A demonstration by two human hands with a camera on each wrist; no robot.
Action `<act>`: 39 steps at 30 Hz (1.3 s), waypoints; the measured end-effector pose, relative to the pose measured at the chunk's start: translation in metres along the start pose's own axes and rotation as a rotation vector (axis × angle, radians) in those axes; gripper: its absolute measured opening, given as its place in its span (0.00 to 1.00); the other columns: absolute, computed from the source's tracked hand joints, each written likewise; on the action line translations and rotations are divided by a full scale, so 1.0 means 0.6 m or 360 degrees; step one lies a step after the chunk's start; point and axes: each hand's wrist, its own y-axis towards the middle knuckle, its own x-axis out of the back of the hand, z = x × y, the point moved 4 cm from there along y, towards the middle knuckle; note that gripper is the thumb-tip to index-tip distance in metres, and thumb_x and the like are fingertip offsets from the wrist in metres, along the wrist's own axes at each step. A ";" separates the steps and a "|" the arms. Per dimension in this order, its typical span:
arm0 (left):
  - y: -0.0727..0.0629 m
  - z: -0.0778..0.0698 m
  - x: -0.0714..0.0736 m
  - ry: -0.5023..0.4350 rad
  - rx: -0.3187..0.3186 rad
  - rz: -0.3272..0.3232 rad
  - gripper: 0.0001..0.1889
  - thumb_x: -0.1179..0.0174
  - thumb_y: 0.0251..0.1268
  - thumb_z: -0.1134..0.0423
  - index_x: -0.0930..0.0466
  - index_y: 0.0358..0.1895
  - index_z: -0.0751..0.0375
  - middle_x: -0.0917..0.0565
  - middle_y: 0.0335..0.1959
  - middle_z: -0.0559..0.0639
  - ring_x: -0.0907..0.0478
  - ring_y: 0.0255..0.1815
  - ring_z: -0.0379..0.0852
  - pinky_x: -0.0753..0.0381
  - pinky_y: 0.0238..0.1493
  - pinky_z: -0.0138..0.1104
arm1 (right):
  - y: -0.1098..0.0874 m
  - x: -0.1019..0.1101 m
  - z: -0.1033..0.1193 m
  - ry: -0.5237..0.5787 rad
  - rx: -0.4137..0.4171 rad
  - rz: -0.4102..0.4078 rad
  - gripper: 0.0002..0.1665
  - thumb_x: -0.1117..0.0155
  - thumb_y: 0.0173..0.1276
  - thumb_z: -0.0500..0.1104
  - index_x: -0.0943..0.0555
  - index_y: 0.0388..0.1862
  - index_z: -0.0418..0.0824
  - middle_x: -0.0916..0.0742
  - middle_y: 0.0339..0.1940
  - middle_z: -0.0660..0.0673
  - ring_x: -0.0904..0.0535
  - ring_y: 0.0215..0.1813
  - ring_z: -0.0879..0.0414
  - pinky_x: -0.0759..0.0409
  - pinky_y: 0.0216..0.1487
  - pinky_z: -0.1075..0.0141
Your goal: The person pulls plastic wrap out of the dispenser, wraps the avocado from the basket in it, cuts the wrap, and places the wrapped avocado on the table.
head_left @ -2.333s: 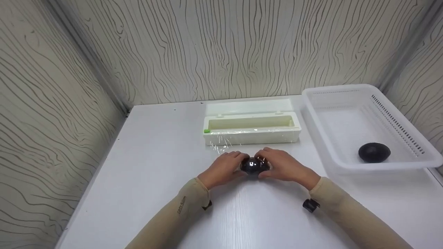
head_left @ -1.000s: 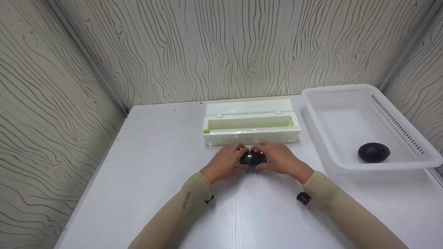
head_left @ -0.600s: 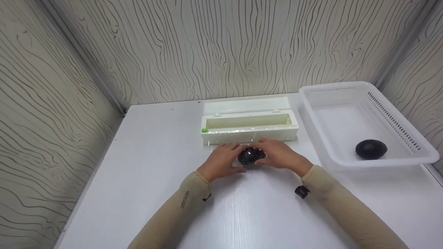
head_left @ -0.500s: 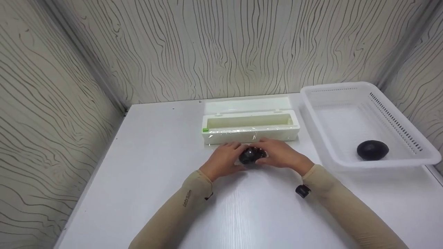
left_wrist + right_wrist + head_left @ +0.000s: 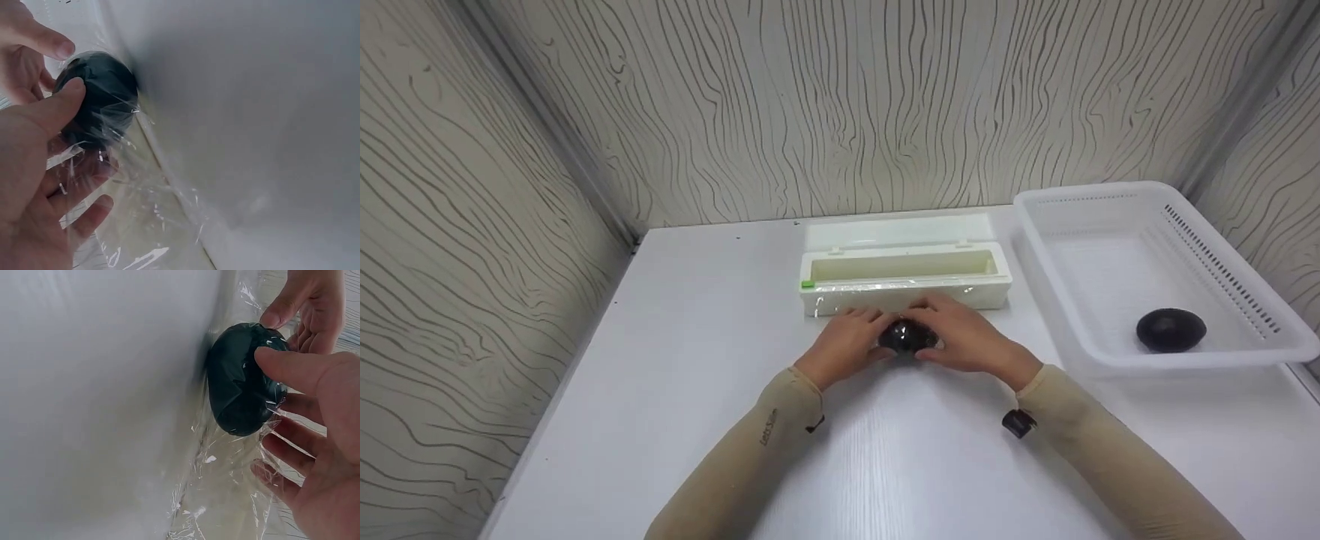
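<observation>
Dark, glossy and egg-shaped, one object sits between the two hands, low over the worktop, with clear film clinging around it. Both the left grip and the right grip are clamped on it from opposite sides, thumbs pressing on the surface. Film also spreads past the fingers, across the front of a long white box just beyond the grip.

Several things could go wrong. Loose film might fold and stick to itself, or catch on the fingertips, leaving creases or bare patches. A hard pull could tear it or drag the box forward, since neither hand steadies the box. Smooth and rounded, the object could slip and roll if either grip slackens.

White and faintly grained, the worktop stretches out on all sides of the grip. To its right stands a white plastic basket holding a second dark object. Beyond and to both sides rise pale walls patterned with wavy dark lines, with grey strips at the corners.
</observation>
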 end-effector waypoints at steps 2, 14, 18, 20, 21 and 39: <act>0.000 -0.001 0.000 0.0000 0.0010 0.0016 0.29 0.35 0.71 0.46 0.26 0.70 0.52 0.15 0.60 0.49 0.18 0.62 0.48 0.22 0.68 0.42 | 0.000 0.000 0.002 -0.0015 0.0001 -0.0012 0.38 0.18 0.59 0.44 0.21 0.68 0.42 0.18 0.62 0.42 0.22 0.64 0.45 0.20 0.66 0.48; 0.002 0.000 -0.005 -0.0038 0.0040 0.0088 0.29 0.38 0.75 0.47 0.29 0.73 0.54 0.17 0.64 0.50 0.21 0.66 0.49 0.24 0.71 0.43 | 0.016 -0.005 -0.004 -0.0007 -0.0086 0.0039 0.34 0.17 0.58 0.43 0.20 0.62 0.43 0.15 0.59 0.41 0.19 0.63 0.43 0.20 0.65 0.45; -0.002 0.002 -0.005 -0.0074 0.0044 0.0104 0.33 0.34 0.71 0.46 0.30 0.73 0.55 0.19 0.66 0.50 0.22 0.68 0.49 0.25 0.73 0.42 | 0.018 -0.006 -0.008 0.0042 -0.0042 0.0036 0.33 0.19 0.59 0.42 0.20 0.64 0.44 0.16 0.62 0.41 0.19 0.64 0.42 0.20 0.67 0.45; -0.002 0.002 -0.005 -0.0083 0.0042 0.0107 0.36 0.32 0.68 0.44 0.31 0.74 0.55 0.20 0.68 0.50 0.22 0.69 0.49 0.25 0.74 0.43 | 0.018 -0.007 -0.010 0.0052 -0.0024 0.0028 0.33 0.19 0.59 0.42 0.20 0.64 0.44 0.16 0.62 0.41 0.19 0.65 0.42 0.20 0.67 0.44; -0.002 0.002 -0.005 -0.0086 0.0041 0.0101 0.36 0.31 0.67 0.45 0.30 0.73 0.55 0.20 0.67 0.50 0.22 0.69 0.49 0.25 0.73 0.43 | 0.017 -0.006 -0.011 0.0061 -0.0016 0.0020 0.34 0.19 0.59 0.42 0.19 0.64 0.44 0.16 0.62 0.41 0.19 0.64 0.41 0.20 0.66 0.44; 0.001 0.004 -0.004 -0.0258 0.0041 0.0146 0.30 0.31 0.69 0.50 0.26 0.71 0.55 0.16 0.59 0.52 0.20 0.62 0.50 0.22 0.68 0.41 | 0.011 0.003 -0.022 0.0261 -0.0024 0.0041 0.27 0.17 0.56 0.41 0.17 0.53 0.37 0.11 0.48 0.42 0.14 0.49 0.46 0.16 0.52 0.51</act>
